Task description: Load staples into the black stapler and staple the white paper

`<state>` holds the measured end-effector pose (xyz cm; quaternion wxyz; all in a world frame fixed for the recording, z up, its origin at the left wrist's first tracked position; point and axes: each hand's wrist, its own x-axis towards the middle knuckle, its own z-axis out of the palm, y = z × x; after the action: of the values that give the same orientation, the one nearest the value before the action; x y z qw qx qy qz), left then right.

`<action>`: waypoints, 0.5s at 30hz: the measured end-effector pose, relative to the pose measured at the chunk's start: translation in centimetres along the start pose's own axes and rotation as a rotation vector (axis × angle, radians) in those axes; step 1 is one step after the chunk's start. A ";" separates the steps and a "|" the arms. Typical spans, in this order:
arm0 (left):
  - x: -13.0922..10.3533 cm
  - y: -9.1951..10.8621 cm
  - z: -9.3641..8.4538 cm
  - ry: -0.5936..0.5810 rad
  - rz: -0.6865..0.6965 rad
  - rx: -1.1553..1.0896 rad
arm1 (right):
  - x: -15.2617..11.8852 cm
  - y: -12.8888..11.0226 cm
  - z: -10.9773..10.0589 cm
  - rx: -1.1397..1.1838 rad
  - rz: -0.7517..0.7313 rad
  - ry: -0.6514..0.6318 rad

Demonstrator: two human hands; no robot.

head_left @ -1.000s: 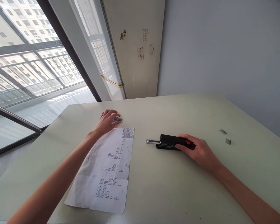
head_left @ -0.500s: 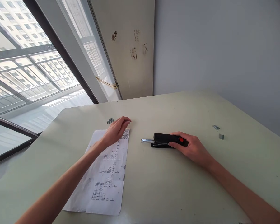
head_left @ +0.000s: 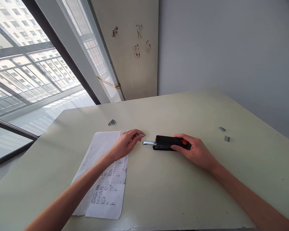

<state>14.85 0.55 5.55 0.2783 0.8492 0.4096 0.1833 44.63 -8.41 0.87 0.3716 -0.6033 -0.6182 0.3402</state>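
Note:
A black stapler point(head_left: 170, 141) with a red patch near its rear lies on the table, its metal staple tray point(head_left: 149, 143) sticking out to the left. My right hand point(head_left: 194, 149) is closed round the stapler's rear end. Just above and left of the tray's tip, my left hand point(head_left: 128, 142) pinches a small strip of staples point(head_left: 141, 134) between thumb and fingers. Under my left forearm lie printed paper sheets point(head_left: 110, 199), partly covered by the arm.
Several short staple strips point(head_left: 112, 122) lie beyond the paper. Two more small grey staple pieces, a thin strip point(head_left: 222, 129) and a block point(head_left: 227, 138), rest at the right. A grey wall point(head_left: 226, 45) and a window point(head_left: 33, 64) border the table point(head_left: 159, 189).
My left hand has moved right, from over the paper's top edge to near the stapler's tray, and a staple strip now shows in its fingers. My right hand stays on the stapler.

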 end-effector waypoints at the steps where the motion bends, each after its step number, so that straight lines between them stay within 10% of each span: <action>1: 0.0 0.1 0.0 0.000 -0.004 -0.007 | 0.0 0.0 0.0 -0.004 -0.003 -0.001; 15: 1.0 0.5 1.0 -0.051 -0.034 -0.263 | 0.3 0.2 -0.1 0.028 -0.024 -0.028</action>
<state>16.30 0.80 5.18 0.4009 0.8026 0.3891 0.2091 44.77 -8.15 0.78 0.3754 -0.5857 -0.6259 0.3526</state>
